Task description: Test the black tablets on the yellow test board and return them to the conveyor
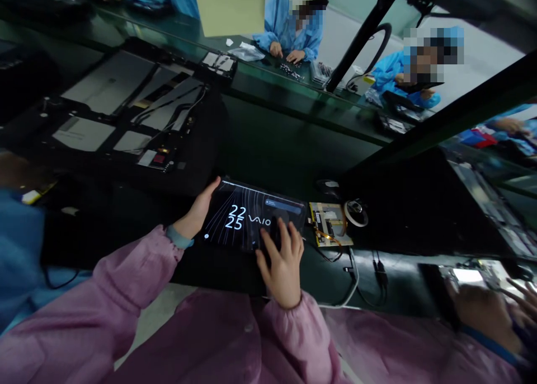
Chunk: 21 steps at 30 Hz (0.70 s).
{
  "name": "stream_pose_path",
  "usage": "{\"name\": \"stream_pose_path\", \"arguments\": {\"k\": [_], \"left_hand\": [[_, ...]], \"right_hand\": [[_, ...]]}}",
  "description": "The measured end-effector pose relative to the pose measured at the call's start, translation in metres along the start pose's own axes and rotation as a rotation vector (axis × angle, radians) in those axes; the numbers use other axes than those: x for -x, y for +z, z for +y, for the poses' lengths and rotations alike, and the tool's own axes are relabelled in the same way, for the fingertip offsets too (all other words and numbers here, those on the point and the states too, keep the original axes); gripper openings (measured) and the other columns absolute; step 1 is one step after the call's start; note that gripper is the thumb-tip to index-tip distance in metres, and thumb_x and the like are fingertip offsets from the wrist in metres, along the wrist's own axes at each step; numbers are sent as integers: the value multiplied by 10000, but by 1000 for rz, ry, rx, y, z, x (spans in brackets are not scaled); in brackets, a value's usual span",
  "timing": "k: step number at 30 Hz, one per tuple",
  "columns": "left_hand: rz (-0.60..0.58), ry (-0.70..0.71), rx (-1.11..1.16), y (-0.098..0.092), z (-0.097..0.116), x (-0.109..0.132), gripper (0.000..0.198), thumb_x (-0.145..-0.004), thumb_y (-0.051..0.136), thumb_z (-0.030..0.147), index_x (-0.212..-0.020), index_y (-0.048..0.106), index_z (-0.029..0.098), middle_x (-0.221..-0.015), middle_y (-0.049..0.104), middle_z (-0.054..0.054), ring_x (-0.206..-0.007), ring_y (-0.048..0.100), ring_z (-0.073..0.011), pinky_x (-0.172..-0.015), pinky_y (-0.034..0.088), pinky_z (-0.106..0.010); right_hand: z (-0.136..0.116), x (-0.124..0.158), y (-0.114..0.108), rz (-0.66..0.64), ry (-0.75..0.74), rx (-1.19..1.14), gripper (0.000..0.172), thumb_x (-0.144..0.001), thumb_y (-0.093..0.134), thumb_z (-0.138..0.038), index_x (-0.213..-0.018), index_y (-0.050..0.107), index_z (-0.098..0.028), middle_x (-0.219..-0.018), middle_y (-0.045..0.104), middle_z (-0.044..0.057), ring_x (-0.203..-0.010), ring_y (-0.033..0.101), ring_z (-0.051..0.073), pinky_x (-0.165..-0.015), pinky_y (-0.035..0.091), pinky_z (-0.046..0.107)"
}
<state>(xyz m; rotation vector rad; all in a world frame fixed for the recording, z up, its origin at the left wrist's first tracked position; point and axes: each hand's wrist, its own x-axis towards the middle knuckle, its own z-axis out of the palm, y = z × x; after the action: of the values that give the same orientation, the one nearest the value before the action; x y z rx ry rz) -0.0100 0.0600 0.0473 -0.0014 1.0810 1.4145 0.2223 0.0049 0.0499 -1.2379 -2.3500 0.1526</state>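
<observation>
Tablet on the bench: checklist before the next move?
1. Screen awake: ok. The tablet shows 22 25 and VAIO.
2. Tablet steadied: cannot tell. The left hand is at its left edge, thumb on the top corner, but any grip underneath is hidden.
3. Touch contact: ok. The right hand has spread fingers on the lower right of the screen.
4. Circuit board by the right edge, link to the tablet: cannot tell.
5. Tape roll apart from the tablet: ok.
6. Cables close to the right wrist: not ok, they may snag.
</observation>
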Motion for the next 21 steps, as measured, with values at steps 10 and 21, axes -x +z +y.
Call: {"name": "stream_pose_path", "arguments": {"k": [10,21], "left_hand": [[-12,1,0,2,1,4,315,-789,665,374,-1006,688,146,-804,739,-66,-790,707,-240,-781,565,-347],[-82,-35,16,-1,1,4,281,-812,630,395,-901,693,135,-775,734,-73,-756,707,-234,-765,563,-341]], "right_hand": [[12,4,-11,70,66,-116,429,-885,459,-141,-1291,533,-263,-1412,416,90,-1346,315,303,-1030,389,581],[-14,28,-2,-42,-25,-138,375,-848,510,-156,-1199,620,-228,-1442,403,86,-1359,301,328,-1037,386,561]]}}
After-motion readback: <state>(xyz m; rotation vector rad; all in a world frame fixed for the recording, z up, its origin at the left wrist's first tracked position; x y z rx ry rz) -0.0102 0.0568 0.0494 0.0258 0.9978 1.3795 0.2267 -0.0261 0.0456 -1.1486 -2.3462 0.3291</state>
